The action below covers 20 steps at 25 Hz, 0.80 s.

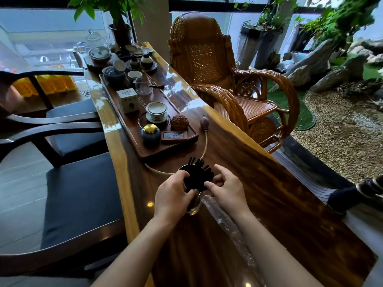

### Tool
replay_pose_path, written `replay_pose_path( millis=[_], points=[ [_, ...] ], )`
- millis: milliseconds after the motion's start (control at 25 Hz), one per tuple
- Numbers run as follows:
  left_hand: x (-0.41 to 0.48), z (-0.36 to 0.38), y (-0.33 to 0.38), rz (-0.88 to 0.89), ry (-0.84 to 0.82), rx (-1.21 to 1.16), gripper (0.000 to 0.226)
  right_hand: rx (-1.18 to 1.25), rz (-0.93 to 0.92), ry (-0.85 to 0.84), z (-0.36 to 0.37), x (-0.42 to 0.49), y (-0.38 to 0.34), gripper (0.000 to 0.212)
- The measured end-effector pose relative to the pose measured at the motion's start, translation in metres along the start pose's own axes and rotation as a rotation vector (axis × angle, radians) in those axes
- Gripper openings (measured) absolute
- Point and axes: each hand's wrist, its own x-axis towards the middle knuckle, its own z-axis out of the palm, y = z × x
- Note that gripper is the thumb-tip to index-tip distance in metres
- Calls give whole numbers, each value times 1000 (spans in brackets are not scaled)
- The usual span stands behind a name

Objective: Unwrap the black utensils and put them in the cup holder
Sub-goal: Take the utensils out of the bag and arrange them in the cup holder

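A bundle of black utensils (199, 175) fans out with its ends pointing up and away from me. It stands in a clear glass cup holder (194, 206) on the wooden table (259, 183). My left hand (172, 193) grips the bundle from the left, and my right hand (227, 188) pinches it from the right. Both hands cover most of the cup. A clear plastic wrapper (230, 224) lies crumpled on the table under my right forearm.
A long wooden tea tray (145, 154) with cups, a small box and a lidded jar stretches away at the left. A thin hose (204, 146) with a bulb curves past the cup. Dark chairs stand left, a wicker chair (217, 69) right.
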Motion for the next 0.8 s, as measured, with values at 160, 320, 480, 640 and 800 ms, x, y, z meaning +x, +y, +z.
replay_pose_path(
  millis=[160, 320, 480, 640, 800],
  points=[
    [-1, 0, 0, -24, -30, -33, 48, 116, 106, -74, -3, -3, 12, 71],
    [-5, -4, -7, -73, 0, -100, 60, -35, 10, -170, 2, -8, 9, 74],
    [20, -8, -7, -128, -79, 54, 92, 18, 6, -96, 8, 2, -5, 52],
    [52, -9, -10, -109, -221, 205, 97, -33, 10, -80, 6, 18, -10, 44],
    [83, -9, -9, -60, -440, 161, 80, -41, 5, -102, 4, 29, -12, 40]
  ],
)
